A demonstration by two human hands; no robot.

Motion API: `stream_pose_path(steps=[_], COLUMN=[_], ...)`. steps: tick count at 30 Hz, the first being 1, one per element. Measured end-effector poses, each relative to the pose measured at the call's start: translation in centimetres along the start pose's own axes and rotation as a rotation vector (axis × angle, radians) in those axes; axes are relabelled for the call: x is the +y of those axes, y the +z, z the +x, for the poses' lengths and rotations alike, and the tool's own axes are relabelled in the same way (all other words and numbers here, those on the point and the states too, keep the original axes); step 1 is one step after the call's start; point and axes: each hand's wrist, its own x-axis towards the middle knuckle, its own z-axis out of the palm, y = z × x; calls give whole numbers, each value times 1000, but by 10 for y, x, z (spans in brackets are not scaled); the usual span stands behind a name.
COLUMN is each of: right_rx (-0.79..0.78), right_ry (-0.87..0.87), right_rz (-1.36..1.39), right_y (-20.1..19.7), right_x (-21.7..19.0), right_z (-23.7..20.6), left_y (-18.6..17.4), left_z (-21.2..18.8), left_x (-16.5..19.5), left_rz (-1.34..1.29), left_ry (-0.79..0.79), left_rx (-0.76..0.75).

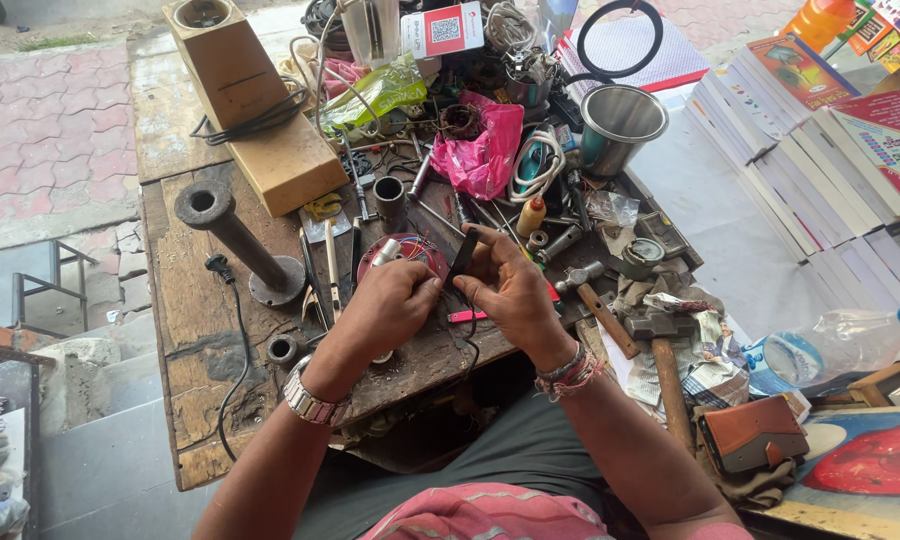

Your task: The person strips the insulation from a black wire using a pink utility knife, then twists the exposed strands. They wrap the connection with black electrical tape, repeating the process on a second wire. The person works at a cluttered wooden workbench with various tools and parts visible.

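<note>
Wooden bench [185, 300] crowded; I see left hand [385, 305] pinching wire on red motor disc [415, 250], right hand [510, 290] gripping black probe [462, 255]; little free room near front edge.

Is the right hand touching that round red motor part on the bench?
Cannot tell. In the head view the right hand grips a dark tool beside the round red part.

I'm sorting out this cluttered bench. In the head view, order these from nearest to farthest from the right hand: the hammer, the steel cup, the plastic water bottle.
From the right hand:
1. Hammer, just to its right on the bench.
2. Steel cup, up beyond it, toward the back.
3. Plastic water bottle, far right, lying beside the books.
</note>
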Motion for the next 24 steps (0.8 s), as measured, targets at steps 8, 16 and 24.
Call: stream_pose_path(steps=[8, 16, 24], right_rx=[-13, 9, -54], right_ry=[46, 265, 518], right_rz=[-86, -381, -748], right_y=[3, -10, -22], right_x=[-7, 5, 9], right_z=[0, 1, 8], left_y=[10, 1, -4], left_z=[1, -1, 1], left_x=[-5, -2, 9], left_rz=[84, 78, -10], left_ry=[136, 125, -58], left_rx=[106, 2, -123])
